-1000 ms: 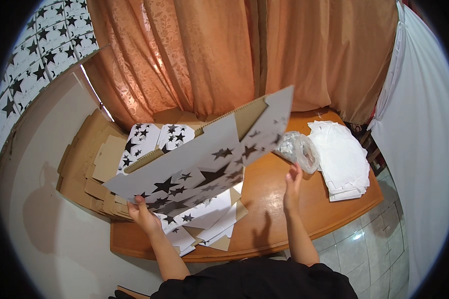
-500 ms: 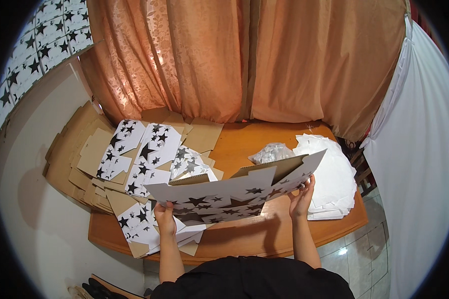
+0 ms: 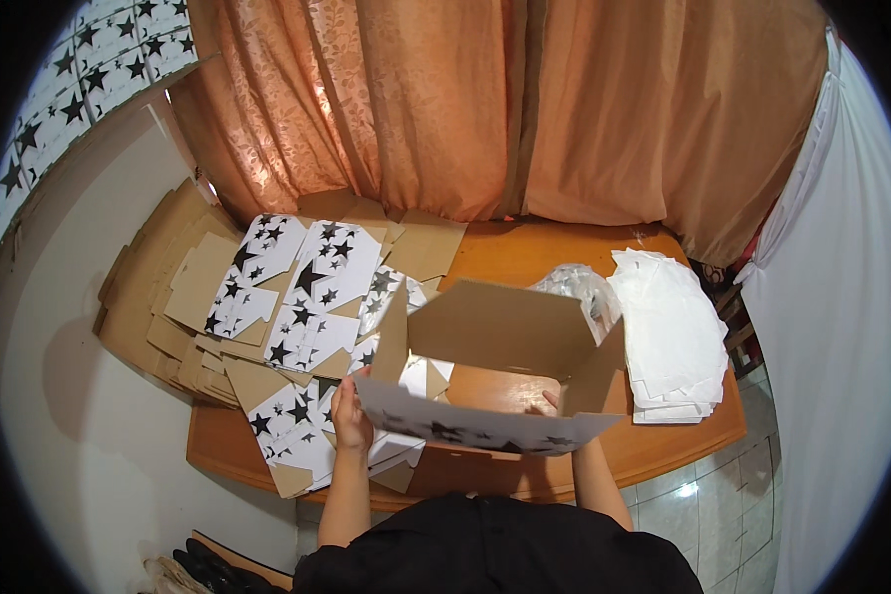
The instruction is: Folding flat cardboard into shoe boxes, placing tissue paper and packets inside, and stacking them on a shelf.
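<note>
A cardboard box [image 3: 485,428], white with black stars outside and plain brown inside, is held above the table's front edge. Its walls stand apart as a four-sided sleeve, and the wooden tabletop shows through the middle. My left hand [image 3: 350,414] grips its near left corner, fingers closed on the edge. At the near right, my right hand [image 3: 550,400] holds the lower part; a few fingertips show inside the opening, while the front wall hides the rest.
Flat star-printed box blanks [image 3: 312,297] overlap on the left, beside stacked brown cardboard [image 3: 168,287]. White sheets [image 3: 668,337] are piled on the right of the wooden table [image 3: 525,238]. A clear plastic bag [image 3: 576,285] lies behind the box. Orange curtains [image 3: 436,109] hang at the back.
The flattened box has been spread into a hollow rectangular shape. My right hand has moved left and down, with its fingers now inside the opening. My left hand stays at the left corner.
</note>
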Demonstrator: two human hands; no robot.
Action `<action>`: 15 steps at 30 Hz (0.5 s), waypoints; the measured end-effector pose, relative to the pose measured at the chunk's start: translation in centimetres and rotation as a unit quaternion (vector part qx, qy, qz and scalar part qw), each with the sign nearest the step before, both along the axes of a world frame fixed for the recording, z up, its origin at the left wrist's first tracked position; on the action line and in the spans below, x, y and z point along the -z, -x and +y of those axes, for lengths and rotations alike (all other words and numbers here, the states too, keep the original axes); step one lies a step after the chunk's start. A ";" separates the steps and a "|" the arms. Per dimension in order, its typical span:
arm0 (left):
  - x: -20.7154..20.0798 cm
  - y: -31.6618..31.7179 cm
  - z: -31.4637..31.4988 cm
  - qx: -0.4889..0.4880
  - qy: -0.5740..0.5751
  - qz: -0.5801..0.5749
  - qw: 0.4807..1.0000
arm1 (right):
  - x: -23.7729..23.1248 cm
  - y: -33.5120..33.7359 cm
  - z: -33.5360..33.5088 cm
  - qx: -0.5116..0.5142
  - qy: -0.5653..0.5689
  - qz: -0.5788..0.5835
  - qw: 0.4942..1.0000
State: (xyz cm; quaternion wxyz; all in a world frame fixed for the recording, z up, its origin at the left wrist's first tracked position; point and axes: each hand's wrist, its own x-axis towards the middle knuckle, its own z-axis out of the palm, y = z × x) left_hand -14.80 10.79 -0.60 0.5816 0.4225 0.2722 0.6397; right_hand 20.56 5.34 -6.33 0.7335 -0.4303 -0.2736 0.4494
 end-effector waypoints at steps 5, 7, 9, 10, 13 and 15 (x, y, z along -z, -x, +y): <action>3.2 -0.9 0.2 -0.060 0.078 -0.003 0.995 | 3.1 0.6 -3.4 -0.036 0.007 -0.065 0.997; 5.4 1.0 -2.4 -0.048 0.076 -0.005 0.996 | 3.4 0.2 -3.4 -0.040 0.013 -0.094 0.995; 7.9 3.2 -5.7 -0.020 0.076 -0.007 0.997 | 3.4 -0.1 -3.5 -0.037 0.024 -0.123 0.991; 8.1 3.5 -6.2 -0.011 0.077 -0.011 0.997 | 3.2 0.0 -3.4 -0.041 0.030 -0.139 0.989; 7.7 3.0 -3.9 0.024 0.076 -0.022 0.997 | 3.3 -0.7 -4.2 -0.044 0.047 -0.188 0.980; 7.5 3.3 -3.5 0.041 0.077 -0.026 0.996 | 3.7 -1.2 -5.5 -0.052 0.060 -0.216 0.973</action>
